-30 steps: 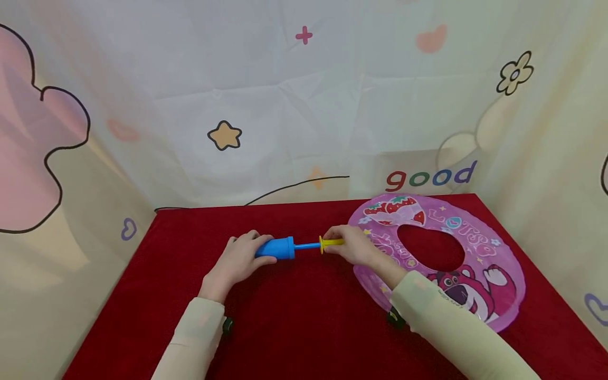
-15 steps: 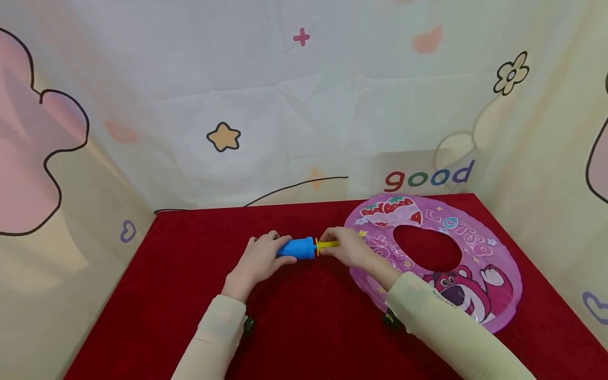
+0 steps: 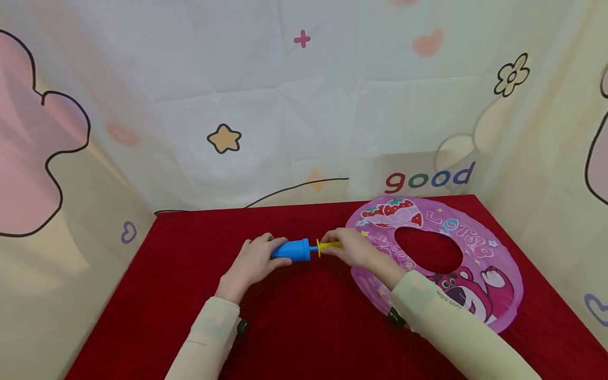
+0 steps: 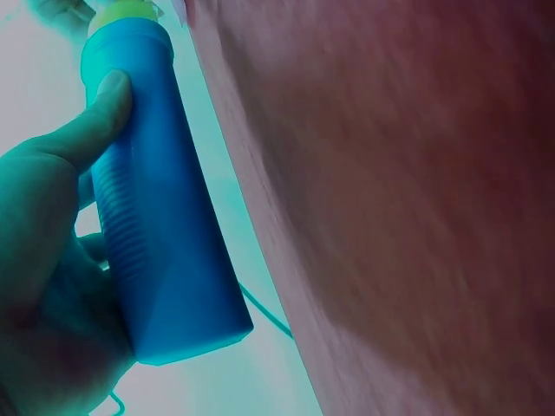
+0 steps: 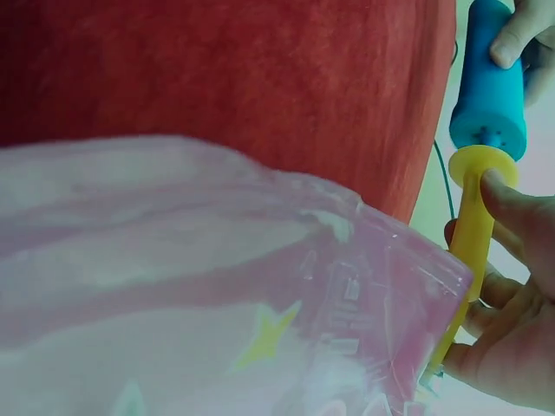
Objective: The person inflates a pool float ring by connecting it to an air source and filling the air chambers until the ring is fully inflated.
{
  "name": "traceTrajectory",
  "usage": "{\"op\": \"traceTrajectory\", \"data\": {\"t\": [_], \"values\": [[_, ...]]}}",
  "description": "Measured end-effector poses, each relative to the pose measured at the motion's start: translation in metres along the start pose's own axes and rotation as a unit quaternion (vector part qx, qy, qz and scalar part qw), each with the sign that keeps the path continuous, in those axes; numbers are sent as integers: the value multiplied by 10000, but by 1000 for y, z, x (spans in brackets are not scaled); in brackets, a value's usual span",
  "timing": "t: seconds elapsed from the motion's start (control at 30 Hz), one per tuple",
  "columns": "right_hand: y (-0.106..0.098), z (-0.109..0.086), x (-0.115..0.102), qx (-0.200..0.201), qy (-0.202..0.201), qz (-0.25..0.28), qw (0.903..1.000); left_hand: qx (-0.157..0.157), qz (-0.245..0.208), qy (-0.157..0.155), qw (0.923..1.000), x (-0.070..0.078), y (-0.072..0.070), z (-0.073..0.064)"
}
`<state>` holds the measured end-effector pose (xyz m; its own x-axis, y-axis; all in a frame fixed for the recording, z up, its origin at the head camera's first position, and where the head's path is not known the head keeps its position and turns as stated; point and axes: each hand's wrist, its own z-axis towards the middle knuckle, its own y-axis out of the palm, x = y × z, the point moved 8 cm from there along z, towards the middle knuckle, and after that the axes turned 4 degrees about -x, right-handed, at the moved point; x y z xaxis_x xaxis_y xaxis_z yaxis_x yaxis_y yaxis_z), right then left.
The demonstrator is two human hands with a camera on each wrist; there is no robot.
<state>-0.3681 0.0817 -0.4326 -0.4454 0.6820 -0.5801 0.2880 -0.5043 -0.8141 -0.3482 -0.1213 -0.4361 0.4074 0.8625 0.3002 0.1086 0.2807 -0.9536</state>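
My left hand [image 3: 256, 258] grips the blue barrel of a hand pump [image 3: 294, 250], thumb along its side, as the left wrist view also shows. Fingers of my right hand [image 3: 349, 246] hold the pump's yellow handle [image 5: 473, 225], with the thumb near its round flange. A short length of blue rod [image 3: 313, 248] shows between barrel and handle. To the right lies a pink swim ring [image 3: 489, 279] printed with strawberries and a bear. In the right wrist view the handle's tapered far end reaches the ring's edge, partly hidden behind the clear plastic.
A red cloth [image 3: 304, 327] covers the table. White printed curtains [image 3: 266, 95] hang behind it and on both sides. My right forearm [image 3: 451, 322] passes over part of the swim ring.
My left hand pushed the barrel right until it nearly met the yellow handle, then drew slightly back left, baring a little rod. My right hand stayed almost in place.
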Motion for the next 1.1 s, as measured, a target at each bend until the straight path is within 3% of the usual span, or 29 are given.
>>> {"op": "traceTrajectory", "data": {"t": [0.3,0.57,0.83,1.1], "values": [[-3,-4,2,115,-126,-565,9983,5,-177,-57,9998,-31,-9,-14],[0,-2,2,146,-461,-535,9974,91,-45,-147,9998,-50,-16,-25],[1,-1,-3,275,-689,-585,9955,180,12,32,9998,-43,-18,-25],[7,-1,-6,286,-633,-732,9949,131,205,178,9995,-19,-8,-13]]}}
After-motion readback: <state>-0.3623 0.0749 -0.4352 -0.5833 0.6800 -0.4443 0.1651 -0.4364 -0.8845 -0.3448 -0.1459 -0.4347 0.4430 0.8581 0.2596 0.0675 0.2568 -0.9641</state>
